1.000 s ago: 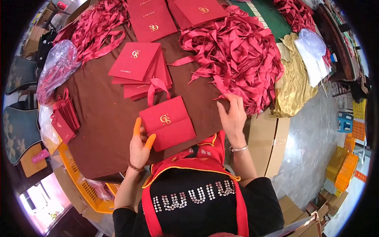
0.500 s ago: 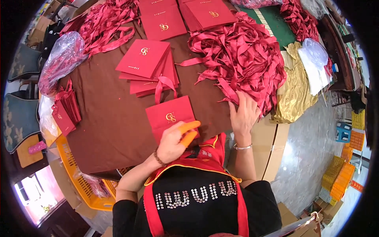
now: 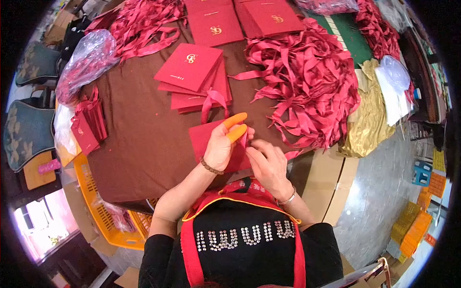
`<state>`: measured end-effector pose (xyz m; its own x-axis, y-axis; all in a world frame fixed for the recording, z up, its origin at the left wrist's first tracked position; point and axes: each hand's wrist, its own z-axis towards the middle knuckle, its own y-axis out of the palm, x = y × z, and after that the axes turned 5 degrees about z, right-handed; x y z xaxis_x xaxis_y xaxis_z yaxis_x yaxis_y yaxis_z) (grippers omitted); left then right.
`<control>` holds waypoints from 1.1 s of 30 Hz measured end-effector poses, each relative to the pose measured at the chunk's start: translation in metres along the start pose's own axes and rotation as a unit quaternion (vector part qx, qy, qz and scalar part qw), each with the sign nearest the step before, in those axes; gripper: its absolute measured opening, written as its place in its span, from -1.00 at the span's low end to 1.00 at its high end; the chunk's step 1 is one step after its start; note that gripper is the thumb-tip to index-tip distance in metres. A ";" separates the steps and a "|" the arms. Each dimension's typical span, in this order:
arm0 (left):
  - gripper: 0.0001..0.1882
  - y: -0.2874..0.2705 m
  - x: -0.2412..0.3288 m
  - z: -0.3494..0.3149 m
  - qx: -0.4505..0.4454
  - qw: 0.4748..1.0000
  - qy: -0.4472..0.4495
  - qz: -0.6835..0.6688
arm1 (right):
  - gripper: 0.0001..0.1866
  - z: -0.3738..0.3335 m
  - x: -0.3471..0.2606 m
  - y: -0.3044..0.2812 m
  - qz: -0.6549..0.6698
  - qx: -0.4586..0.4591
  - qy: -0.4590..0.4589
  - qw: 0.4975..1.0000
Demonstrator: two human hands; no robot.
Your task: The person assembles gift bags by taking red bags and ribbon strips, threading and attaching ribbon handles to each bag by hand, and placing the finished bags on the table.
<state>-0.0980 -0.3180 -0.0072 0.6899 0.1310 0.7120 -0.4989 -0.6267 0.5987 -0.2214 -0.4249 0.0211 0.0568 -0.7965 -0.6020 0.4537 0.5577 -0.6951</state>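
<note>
A red paper gift bag (image 3: 202, 136) with a ribbon handle (image 3: 214, 103) lies flat in front of me, partly covered by my hands. My left hand (image 3: 222, 148), with orange finger cots on two fingers, rests over its right part. Its fingers close on a short stretch of red ribbon (image 3: 243, 140). Close beside it, my right hand (image 3: 270, 165) has its thumb and fingers pinched together. Red ribbon (image 3: 293, 154) shows on the far side of that hand. The exact grip at the fingertips is partly hidden.
Beyond lie stacked red bags (image 3: 189, 67) and more bags (image 3: 216, 29). A large heap of red ribbons (image 3: 307, 86) sits right, beside gold wrapping (image 3: 362, 110). Upright small bags (image 3: 89, 127) stand left on the brown cloth (image 3: 129, 158). An orange crate (image 3: 93, 197) stands below the table's left edge.
My right hand has come left from the ribbon heap to my left hand, bringing a ribbon. The left hand has shifted up and right over the bag. The whole view has shifted slightly.
</note>
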 end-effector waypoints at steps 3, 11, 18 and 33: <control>-0.55 -0.011 0.010 -0.010 0.089 0.993 0.059 -0.056 | -0.81 -0.009 -0.008 0.023 0.092 -0.023 0.014 0.995; -0.54 -0.039 0.044 -0.057 0.128 0.986 0.087 0.064 | -0.78 0.009 -0.020 0.047 0.251 -0.120 -0.022 0.960; -0.63 -0.078 0.064 -0.082 0.154 0.963 0.077 0.209 | -0.73 0.060 0.009 0.068 0.064 -0.060 -0.086 0.992; -0.79 -0.068 0.017 -0.093 0.201 0.814 0.108 0.534 | -0.79 0.044 0.000 0.058 0.133 -0.275 0.100 0.947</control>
<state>-0.1007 -0.2011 -0.0016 -0.1559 -0.5489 0.8212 -0.5113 -0.6665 -0.5426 -0.1560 -0.4025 -0.0020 -0.0908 -0.5812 -0.8087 -0.0878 0.8136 -0.5748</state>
